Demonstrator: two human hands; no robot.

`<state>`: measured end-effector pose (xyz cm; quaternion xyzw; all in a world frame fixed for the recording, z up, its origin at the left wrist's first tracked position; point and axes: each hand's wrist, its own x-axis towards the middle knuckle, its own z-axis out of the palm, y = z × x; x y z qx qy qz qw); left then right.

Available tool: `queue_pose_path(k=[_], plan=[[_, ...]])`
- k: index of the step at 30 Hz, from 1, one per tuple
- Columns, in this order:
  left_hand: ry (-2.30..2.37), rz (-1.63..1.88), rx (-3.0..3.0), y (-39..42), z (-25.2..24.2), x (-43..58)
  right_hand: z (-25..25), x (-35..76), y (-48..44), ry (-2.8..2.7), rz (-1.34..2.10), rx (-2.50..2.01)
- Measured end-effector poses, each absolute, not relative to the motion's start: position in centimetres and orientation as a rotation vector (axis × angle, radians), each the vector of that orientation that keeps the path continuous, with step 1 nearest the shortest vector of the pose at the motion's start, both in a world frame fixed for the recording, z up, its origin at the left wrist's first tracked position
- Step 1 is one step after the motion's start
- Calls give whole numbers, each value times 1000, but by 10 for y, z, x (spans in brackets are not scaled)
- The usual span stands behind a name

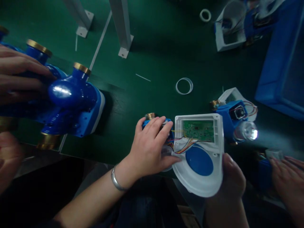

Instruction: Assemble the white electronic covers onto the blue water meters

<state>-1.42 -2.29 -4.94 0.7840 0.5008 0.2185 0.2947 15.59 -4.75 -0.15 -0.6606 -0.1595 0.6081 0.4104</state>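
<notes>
With its fingers curled over the top, my left hand point(149, 147) grips a blue water meter body point(169, 134) with a brass threaded end point(150, 116). Most of that body is hidden under the hand. My right hand point(232, 175) holds a white plastic meter cover point(201, 186) by its right edge, tilted so its inside faces me. Inside the cover sit a green circuit board point(199, 130) and a round blue disc point(199, 160). Thin coloured wires point(187, 145) run from the board to the blue body. My left thumb touches the cover's left edge.
Larger blue meters point(71, 91) with brass ends stand at left under another person's hands. A second open meter point(228, 117) lies beyond my right hand, near a co-worker's hand point(288, 180). White rings point(184, 86), metal posts point(121, 28) and a blue bin point(280, 69) are on the green table.
</notes>
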Motion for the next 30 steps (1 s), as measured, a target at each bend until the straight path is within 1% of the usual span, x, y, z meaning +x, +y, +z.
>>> queue_pose_path(k=[3,7,10,16,19,24,30], plan=[[1413,615,2027,-21,-50,-9,15,150,-35,-349,1617,-1647],[1444,784,1969,-15,-57,-9,28,150,-17,-575,1645,-1701],[1399,900,1960,-9,-64,-12,23,158,-12,-699,1705,-1659],[1403,1053,1901,-4,-74,-13,1,163,-23,-745,1791,-1647],[1436,1080,1874,-4,-75,-11,-2,159,-27,-801,1784,-1646],[1445,1071,1889,-4,-75,-13,1,156,-27,-910,1741,-1785],[1377,1003,1887,-3,-82,-26,3,149,-28,-1007,1658,-1765]])
